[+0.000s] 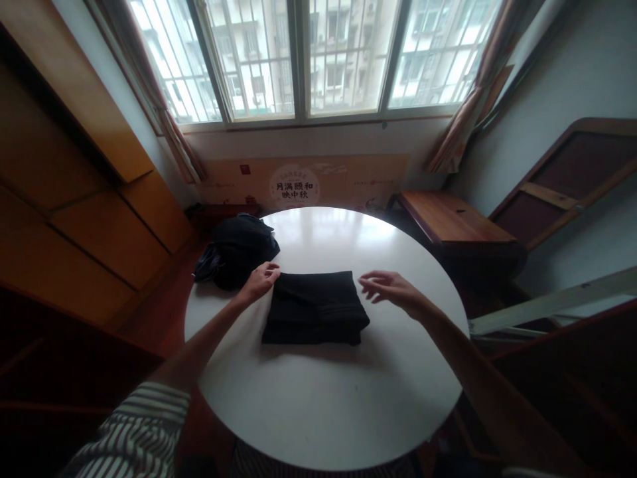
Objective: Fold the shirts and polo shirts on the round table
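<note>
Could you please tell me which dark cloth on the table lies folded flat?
The black cloth between the left hand and right hand; the dark pile farther left is bunched up.

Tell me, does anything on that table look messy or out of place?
Mostly the rumpled heap of dark cloth at the left side of the round white table: it's bunched up and seems to overhang, unlike the neatly folded black cloth.

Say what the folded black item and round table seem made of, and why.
Folded black item: apparently soft cloth, matte; it shows creases and stacked layers, though the fibre cannot be told.
Round table: its white top looks smooth and glossy, with bright reflections towards the far side; perhaps laminate or painted board.
</note>
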Demonstrator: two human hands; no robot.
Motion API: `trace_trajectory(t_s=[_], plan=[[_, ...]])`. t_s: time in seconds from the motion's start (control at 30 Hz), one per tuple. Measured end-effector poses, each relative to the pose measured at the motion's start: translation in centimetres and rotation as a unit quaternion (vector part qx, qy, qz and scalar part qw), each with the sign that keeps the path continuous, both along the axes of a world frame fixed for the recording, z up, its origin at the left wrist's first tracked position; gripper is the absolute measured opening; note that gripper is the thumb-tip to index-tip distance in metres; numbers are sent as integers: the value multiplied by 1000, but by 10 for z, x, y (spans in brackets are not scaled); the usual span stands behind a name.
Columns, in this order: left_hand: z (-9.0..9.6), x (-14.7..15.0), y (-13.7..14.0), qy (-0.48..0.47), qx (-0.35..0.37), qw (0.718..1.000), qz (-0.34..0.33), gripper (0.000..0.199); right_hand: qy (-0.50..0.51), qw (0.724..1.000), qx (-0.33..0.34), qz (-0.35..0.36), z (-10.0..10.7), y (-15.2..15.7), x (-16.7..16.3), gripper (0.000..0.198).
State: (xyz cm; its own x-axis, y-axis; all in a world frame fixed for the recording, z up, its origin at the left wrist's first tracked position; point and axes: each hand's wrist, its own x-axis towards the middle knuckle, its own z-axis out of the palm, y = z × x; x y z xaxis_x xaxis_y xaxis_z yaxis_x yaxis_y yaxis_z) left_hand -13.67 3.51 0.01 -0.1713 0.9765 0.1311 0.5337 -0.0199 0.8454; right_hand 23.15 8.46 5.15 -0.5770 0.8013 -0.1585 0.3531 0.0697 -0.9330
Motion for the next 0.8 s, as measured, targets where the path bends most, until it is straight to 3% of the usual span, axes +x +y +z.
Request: trace_trajectory(t_s=[0.07,0.13,0.2,0.3,0.37,0.43,0.53,0.6,0.67,0.73,0.8], plan=[[7,0,14,-77,-87,993,9,44,5,1000,10,-28,2,21,-15,59],[14,-1,24,-93,-157,983,-31,51,-27,999,-7,-17,2,38,-31,67],[19,-1,30,-61,-201,973,-97,46,-80,996,-22,21,1,50,-44,73],[27,-1,32,-23,-215,959,-183,38,-155,984,-4,86,1,61,-55,65],[36,1,30,2,-170,965,-199,38,-172,977,30,118,6,63,-57,54],[51,6,25,54,-82,978,-186,38,-154,975,95,133,16,61,-54,45],[85,16,10,167,110,972,-126,33,-72,948,296,92,37,48,-45,29],[105,22,-3,229,236,940,-96,27,-16,884,465,49,49,35,-38,15],[115,27,-17,276,322,900,-104,24,-4,806,590,41,51,20,-30,4],[108,32,-33,317,364,864,-143,25,-35,752,655,62,41,3,-21,12],[87,37,-51,350,370,841,-182,27,-83,731,669,104,20,-14,-9,21]])
